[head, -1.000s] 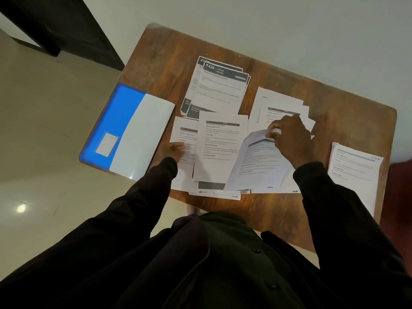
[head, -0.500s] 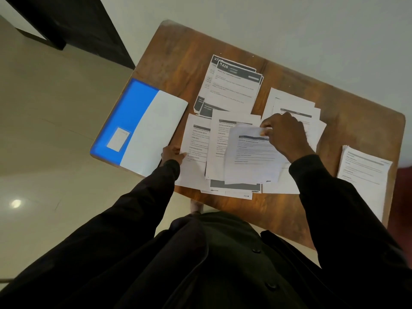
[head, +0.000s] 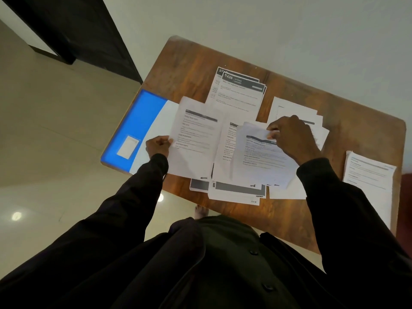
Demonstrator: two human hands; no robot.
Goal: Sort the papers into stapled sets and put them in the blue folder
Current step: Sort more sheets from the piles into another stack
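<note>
Printed papers lie spread over a small wooden table (head: 347,121). My left hand (head: 157,146) pinches the left edge of a lifted sheet (head: 194,141), which overlaps the blue folder (head: 138,121) at the table's left end. My right hand (head: 292,134) pinches the top edge of another sheet (head: 260,161) over the middle pile (head: 236,192). A stack headed 1426 (head: 238,92) lies at the back. Another pile (head: 289,108) lies behind my right hand, partly hidden by it. No stapler is in view.
A separate paper stack (head: 367,175) rests at the table's right end, overhanging the near edge. A dark door frame (head: 73,30) stands at the far left beside a pale wall. Glossy tiled floor (head: 44,141) lies to the left of the table.
My left hand has picked up a sheet by its left edge and lifted it over the folder. My right hand has carried its sheet leftward onto the middle pile.
</note>
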